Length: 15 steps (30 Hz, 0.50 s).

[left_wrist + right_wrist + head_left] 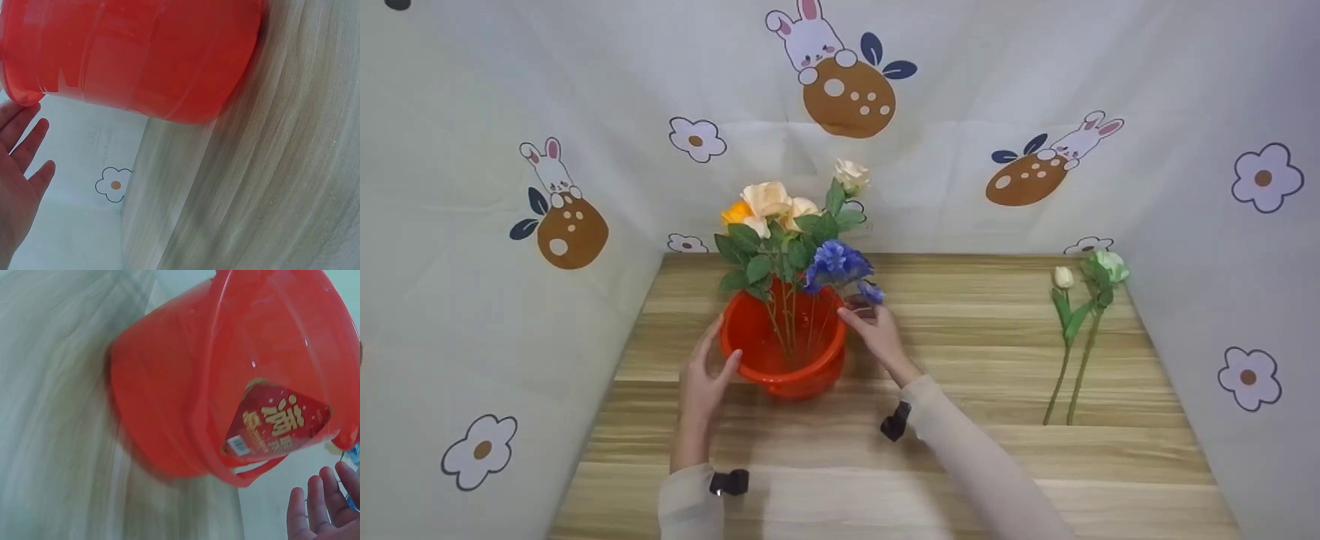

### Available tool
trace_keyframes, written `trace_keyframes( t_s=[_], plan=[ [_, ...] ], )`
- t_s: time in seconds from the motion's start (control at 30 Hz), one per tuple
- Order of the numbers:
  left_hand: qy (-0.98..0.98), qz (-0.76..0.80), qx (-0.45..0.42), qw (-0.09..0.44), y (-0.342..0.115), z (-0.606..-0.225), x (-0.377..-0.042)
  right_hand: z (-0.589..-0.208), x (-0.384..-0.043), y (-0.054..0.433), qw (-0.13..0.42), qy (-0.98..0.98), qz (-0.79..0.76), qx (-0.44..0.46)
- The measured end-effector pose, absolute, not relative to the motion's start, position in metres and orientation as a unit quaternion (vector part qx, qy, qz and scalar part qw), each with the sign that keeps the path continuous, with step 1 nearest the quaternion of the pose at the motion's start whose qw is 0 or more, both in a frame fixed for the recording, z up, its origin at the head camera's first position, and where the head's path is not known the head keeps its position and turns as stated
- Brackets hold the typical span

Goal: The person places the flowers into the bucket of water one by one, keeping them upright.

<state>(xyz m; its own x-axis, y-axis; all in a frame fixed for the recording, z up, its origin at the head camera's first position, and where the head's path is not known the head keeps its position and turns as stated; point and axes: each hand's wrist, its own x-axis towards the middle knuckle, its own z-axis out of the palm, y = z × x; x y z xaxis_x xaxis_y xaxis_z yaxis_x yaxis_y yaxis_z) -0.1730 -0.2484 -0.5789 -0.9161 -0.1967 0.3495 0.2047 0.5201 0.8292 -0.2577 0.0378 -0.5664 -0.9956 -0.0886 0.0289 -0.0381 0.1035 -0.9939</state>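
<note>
A red plastic bucket [802, 388] stands on the table with several artificial flowers upright in it. Cream roses [767, 199], an orange bloom [734, 213] and a taller pale rose [852, 175] lean to the back, and a blue flower [836, 264] leans over the right rim. My left hand [703, 391] is at the bucket's left rim, its fingers spread and fairly straight in the left wrist view. At the right rim is my right hand [879, 337], just below the blue blooms; the right wrist view shows its fingers [316, 498] extended. A dark label [275, 421] marks the bucket's side.
On the table's right side lie a white tulip [1063, 278] and a pale green flower [1110, 267], stems toward the front. Cloth walls [960, 82] printed with rabbits and flowers enclose the wooden table [975, 330] at the back and both sides.
</note>
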Motion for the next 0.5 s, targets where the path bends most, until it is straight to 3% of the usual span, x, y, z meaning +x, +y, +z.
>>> trace_keyframes(
  t_s=[0.2, 0.5],
  plan=[
    [-0.847, -0.492, -0.006, 0.202, -0.248, -0.579, -0.173, -0.574, -0.253, 0.055, 0.013, 0.733, -0.678, -0.06],
    [-0.847, -0.489, -0.007, 0.207, -0.249, -0.581, -0.174, -0.554, -0.235, 0.087, -0.007, 0.735, -0.675, -0.061]
  ],
)
